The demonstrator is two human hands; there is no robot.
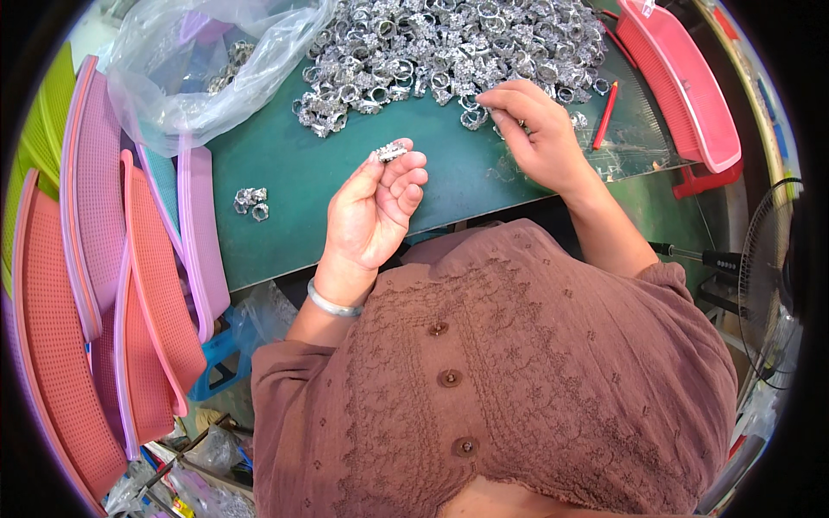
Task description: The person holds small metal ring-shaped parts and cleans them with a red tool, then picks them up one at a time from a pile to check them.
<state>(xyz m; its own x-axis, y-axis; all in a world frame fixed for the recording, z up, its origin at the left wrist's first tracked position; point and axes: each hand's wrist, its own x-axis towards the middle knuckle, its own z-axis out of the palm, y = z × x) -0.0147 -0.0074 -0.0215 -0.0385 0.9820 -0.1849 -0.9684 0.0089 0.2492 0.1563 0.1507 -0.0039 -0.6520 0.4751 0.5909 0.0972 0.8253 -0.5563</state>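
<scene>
My left hand (376, 203) is raised over the table, palm up, and pinches a silver ring (390, 152) set with pale stones between thumb and forefinger. My right hand (540, 134) reaches to the near edge of a large heap of similar silver rings (466, 52). Its forefinger and thumb are bent and slightly apart, right beside a few rings (473, 115) at the heap's edge; the other fingers are partly hidden. A small group of rings (251, 201) lies apart from the heap on the left side of the green table (302, 186).
A clear plastic bag (216, 95) with more rings inside sits at the far left. Purple and orange baskets (78, 345) are stacked along the left edge. A red pencil (605, 116) lies right of my right hand, near a pink basket (682, 86). A fan (768, 276) stands at the right.
</scene>
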